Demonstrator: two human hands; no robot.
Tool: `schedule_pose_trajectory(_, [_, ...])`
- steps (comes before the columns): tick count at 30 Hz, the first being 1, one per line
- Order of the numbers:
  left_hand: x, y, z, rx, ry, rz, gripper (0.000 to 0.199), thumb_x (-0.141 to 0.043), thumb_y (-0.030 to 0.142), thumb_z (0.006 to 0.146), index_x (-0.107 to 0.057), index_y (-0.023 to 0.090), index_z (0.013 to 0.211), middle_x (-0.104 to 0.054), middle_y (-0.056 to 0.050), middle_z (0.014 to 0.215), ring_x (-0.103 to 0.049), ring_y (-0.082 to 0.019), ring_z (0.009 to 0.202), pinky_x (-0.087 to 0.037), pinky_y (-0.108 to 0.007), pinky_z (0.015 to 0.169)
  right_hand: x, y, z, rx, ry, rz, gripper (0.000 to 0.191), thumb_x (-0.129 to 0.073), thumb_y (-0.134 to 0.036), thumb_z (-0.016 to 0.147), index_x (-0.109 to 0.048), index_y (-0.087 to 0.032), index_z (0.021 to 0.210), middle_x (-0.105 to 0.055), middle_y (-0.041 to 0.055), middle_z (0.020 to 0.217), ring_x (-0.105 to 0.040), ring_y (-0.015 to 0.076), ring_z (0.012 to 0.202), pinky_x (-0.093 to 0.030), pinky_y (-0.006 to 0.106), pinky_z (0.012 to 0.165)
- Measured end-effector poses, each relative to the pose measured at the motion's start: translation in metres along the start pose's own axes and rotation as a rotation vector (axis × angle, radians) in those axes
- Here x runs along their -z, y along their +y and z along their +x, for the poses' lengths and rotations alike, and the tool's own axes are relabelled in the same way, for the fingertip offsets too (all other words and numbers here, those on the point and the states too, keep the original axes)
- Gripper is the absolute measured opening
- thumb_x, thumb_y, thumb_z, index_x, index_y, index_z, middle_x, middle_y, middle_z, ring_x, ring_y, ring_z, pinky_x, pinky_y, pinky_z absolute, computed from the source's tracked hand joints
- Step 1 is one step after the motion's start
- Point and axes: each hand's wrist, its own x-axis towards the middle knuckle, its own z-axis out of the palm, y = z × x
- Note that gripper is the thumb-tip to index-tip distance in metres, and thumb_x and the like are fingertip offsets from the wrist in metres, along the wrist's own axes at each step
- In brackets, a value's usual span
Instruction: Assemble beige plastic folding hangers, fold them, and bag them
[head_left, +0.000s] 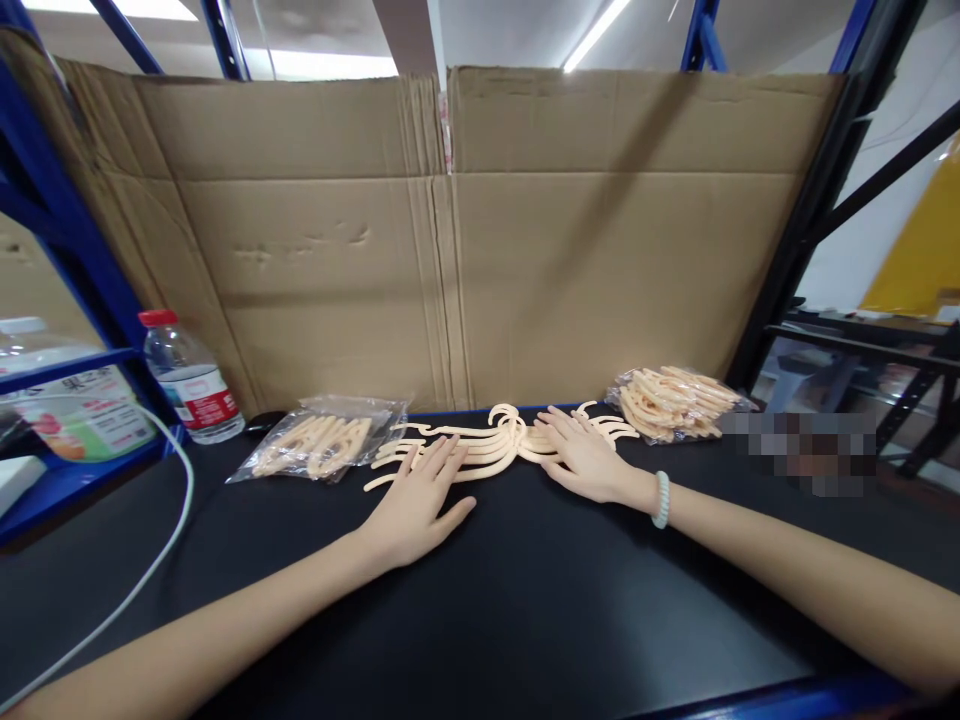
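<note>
Cream-coloured curved strands, joined at a looped middle (511, 432), lie spread to both sides on the black tabletop (525, 600). My left hand (420, 500) rests with fingers apart, its fingertips over the left strands. On the right strands lies my right hand (585, 455), flat with its fingers stretched out; a pale green coiled band (661, 500) is round that wrist. Neither hand grips anything. To the left sits a clear plastic bag (322, 440) of similar cream pieces, and another filled bag (671, 403) is at the right, behind my right hand.
A tall cardboard sheet (337, 290) stands along the back. At the left are a red-capped water bottle (192, 380), a labelled container (82, 400) and a white cable (176, 520) running across the tabletop. Blue posts flank the left side, with a black frame (795, 240) at the right.
</note>
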Motion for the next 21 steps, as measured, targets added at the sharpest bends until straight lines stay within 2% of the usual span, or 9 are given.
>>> schedule_pose_trajectory(3, [0.006,0.005,-0.016,-0.159,0.091,-0.001,0.039,-0.045,0.026,0.093,-0.054,0.018,0.13,-0.052,-0.013,0.139,-0.043,-0.031,0.131,-0.032,-0.053,0.109,0.008,-0.002,-0.023,0.066,0.144,0.008,0.047,-0.046,-0.021,0.085,-0.05,-0.01,0.131,-0.052,0.0178,0.134,-0.046,0.0307,0.126,-0.036,0.05,0.107])
schedule_pose_trajectory(5, [0.007,0.007,-0.025,-0.232,0.1,-0.045,0.033,-0.043,0.02,0.093,-0.057,0.02,0.123,-0.059,-0.011,0.129,-0.052,-0.027,0.12,-0.042,-0.047,0.101,0.009,0.001,-0.036,0.075,0.199,0.013,0.04,-0.047,-0.016,0.084,-0.055,-0.013,0.123,-0.057,0.0167,0.125,-0.052,0.0298,0.116,-0.043,0.05,0.1])
schedule_pose_trajectory(7, [0.007,0.007,-0.029,-0.25,0.108,-0.095,0.03,-0.042,0.017,0.093,-0.059,0.02,0.118,-0.061,-0.01,0.122,-0.056,-0.025,0.112,-0.046,-0.042,0.096,0.008,0.008,-0.044,0.07,0.222,0.036,0.033,-0.047,-0.015,0.085,-0.058,-0.016,0.116,-0.059,0.0149,0.118,-0.055,0.0287,0.11,-0.047,0.048,0.095])
schedule_pose_trajectory(10, [0.003,0.005,-0.03,-0.236,0.108,-0.17,0.028,-0.042,0.015,0.093,-0.059,0.02,0.115,-0.061,-0.01,0.118,-0.058,-0.023,0.107,-0.049,-0.038,0.092,0.007,0.02,-0.047,0.053,0.252,0.114,0.024,-0.047,-0.015,0.087,-0.059,-0.018,0.108,-0.061,0.0122,0.11,-0.058,0.0255,0.104,-0.05,0.045,0.092])
schedule_pose_trajectory(14, [-0.001,0.004,-0.031,-0.215,0.108,-0.227,0.03,-0.042,0.013,0.092,-0.058,0.023,0.116,-0.061,-0.008,0.118,-0.057,-0.023,0.108,-0.048,-0.04,0.095,0.006,0.035,-0.047,0.058,0.273,0.164,0.026,-0.046,-0.016,0.089,-0.059,-0.019,0.111,-0.062,0.0109,0.11,-0.058,0.0249,0.105,-0.049,0.046,0.094])
schedule_pose_trajectory(21, [0.006,0.018,-0.04,-0.261,0.025,-0.318,0.037,-0.043,0.01,0.091,-0.054,0.027,0.123,-0.058,-0.005,0.124,-0.054,-0.02,0.114,-0.046,-0.035,0.099,-0.004,0.041,-0.048,0.049,0.2,0.185,0.025,-0.05,-0.02,0.091,-0.061,-0.022,0.113,-0.062,0.009,0.114,-0.057,0.0248,0.108,-0.047,0.046,0.097])
